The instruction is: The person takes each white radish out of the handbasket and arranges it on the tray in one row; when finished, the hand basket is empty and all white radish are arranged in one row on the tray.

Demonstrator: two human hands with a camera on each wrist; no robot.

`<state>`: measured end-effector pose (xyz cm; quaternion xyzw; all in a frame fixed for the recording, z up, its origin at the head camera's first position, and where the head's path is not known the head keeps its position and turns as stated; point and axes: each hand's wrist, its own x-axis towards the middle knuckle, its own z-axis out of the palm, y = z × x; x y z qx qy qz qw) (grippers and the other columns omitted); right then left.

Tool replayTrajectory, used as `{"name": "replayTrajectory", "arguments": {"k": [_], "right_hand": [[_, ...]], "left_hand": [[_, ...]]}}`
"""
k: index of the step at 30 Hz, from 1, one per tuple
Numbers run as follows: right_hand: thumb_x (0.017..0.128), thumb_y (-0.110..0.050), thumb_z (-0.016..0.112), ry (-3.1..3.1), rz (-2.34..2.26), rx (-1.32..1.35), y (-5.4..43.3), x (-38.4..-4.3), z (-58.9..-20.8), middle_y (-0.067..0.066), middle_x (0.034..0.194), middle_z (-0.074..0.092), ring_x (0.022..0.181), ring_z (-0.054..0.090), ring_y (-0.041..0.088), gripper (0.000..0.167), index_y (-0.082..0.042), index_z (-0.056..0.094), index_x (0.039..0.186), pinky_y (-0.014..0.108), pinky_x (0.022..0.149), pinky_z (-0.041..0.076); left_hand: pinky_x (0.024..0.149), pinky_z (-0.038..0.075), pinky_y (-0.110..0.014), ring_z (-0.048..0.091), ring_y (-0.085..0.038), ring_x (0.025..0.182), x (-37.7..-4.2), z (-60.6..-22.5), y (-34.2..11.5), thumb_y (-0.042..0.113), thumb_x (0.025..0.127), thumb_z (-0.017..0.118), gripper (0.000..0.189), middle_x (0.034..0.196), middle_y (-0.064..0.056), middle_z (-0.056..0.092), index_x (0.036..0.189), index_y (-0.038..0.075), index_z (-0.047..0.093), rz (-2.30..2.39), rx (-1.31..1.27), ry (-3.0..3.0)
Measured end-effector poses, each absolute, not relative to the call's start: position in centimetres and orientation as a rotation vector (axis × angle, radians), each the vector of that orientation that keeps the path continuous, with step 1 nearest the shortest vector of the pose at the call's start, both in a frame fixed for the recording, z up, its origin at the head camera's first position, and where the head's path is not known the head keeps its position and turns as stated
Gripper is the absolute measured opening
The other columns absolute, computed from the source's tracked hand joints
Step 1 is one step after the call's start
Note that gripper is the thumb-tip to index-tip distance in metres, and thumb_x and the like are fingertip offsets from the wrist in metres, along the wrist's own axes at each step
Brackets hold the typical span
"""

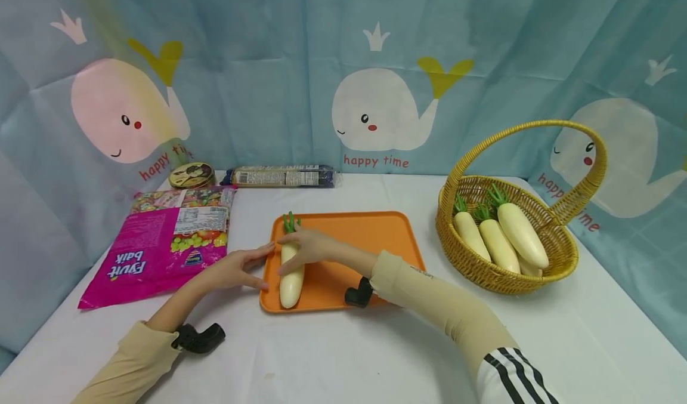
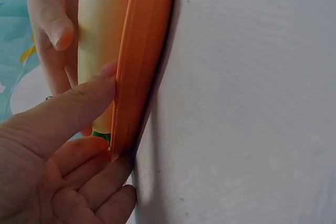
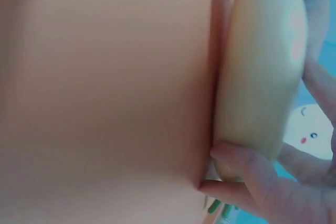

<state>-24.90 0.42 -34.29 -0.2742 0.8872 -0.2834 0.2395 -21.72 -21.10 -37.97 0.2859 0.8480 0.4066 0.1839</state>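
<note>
A white radish (image 1: 291,287) with green leaf stubs lies lengthwise along the left side of an orange tray (image 1: 370,237). My right hand (image 1: 311,247) reaches over the radish and holds it, thumb and fingers on either side, as the right wrist view shows with the radish (image 3: 262,72). At the tray's left edge is my left hand (image 1: 231,270), fingers spread. The left wrist view has its thumb (image 2: 79,100) against the tray rim (image 2: 139,72) and its other fingers low by the edge and the radish's leafy end.
Several more white radishes (image 1: 523,234) fill a yellow wicker basket (image 1: 501,281) with a tall handle at the right. A pink candy bag (image 1: 155,249) lies left of the tray. Behind are a round tin (image 1: 191,175) and a long wrapped packet (image 1: 281,176), before a whale-print curtain (image 1: 257,111).
</note>
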Motion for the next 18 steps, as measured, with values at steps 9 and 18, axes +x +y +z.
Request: {"name": "replayTrajectory", "arguments": {"k": [9,18], "right_hand": [[0.072,-0.021,0.077,2.293,-0.846,-0.690,0.56,-24.45,-33.31,0.007,0.146,0.020,0.132,0.013,0.020,0.072,-0.015,0.042,0.135,0.038,0.103,0.022],[0.073,-0.026,0.076,2.371,-0.857,-0.751,0.65,-24.21,-33.42,0.008,0.145,0.021,0.132,0.015,0.020,0.068,-0.015,0.045,0.132,0.036,0.104,0.022]], "left_hand": [[0.097,0.028,-0.045,0.028,-0.040,0.124,-21.50,-38.18,-20.88,0.022,0.076,0.071,0.079,0.138,-0.029,0.023,0.135,-0.008,0.028,1.149,0.826,2.397],[0.097,0.028,-0.047,0.027,-0.041,0.123,-21.51,-37.93,-20.86,0.021,0.077,0.071,0.078,0.137,-0.030,0.024,0.134,-0.010,0.028,1.152,0.845,2.413]]}}
